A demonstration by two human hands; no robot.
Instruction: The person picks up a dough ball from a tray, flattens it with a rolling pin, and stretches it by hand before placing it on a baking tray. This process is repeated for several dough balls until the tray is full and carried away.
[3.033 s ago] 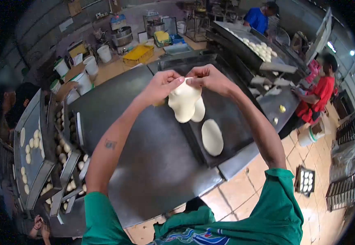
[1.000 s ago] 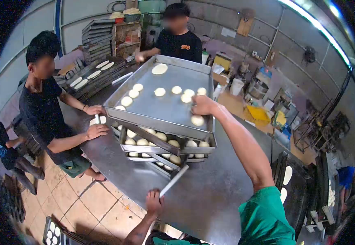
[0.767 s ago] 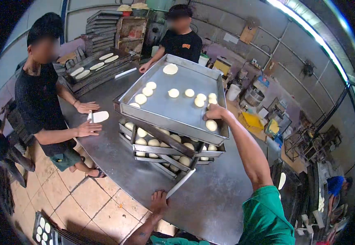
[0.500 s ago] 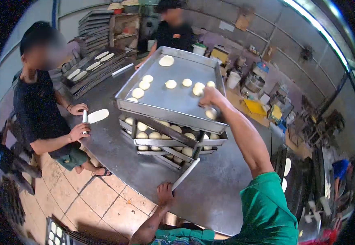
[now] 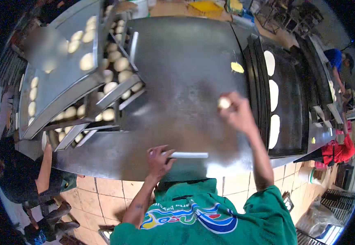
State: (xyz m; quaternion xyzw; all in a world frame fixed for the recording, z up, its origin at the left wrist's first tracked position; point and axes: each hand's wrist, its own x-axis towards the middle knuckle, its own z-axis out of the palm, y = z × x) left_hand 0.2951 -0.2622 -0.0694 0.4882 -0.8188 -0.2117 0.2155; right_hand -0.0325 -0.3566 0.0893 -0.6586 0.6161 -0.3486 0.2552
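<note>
My left hand (image 5: 159, 163) is closed around one end of a white rolling pin (image 5: 189, 155) at the table's near edge. The pin lies crosswise, pointing right. Over the metal table (image 5: 177, 77), right of its middle, my right hand (image 5: 239, 112) pinches a pale dough ball (image 5: 225, 103) between its fingers; the hand is a little blurred. To the left, a large metal tray (image 5: 59, 94) with dough balls rests on a stack of smaller trays (image 5: 118, 92), which also hold dough balls. Flattened oval dough pieces (image 5: 273, 96) lie in a column on a dark baking tray (image 5: 290, 106) at the right.
A yellow scrap (image 5: 237, 67) lies on the table near the dark trays. At the left, another person's arm (image 5: 44, 167) is beside the tray stack. Farther right are a person in red (image 5: 343, 147) and one in blue (image 5: 333, 59). Tiled floor (image 5: 108, 196) borders the near edge.
My right hand has left the large tray with a dough ball and come down to the right over the table. The view has swung right and downward. My left hand still grips the rolling pin.
</note>
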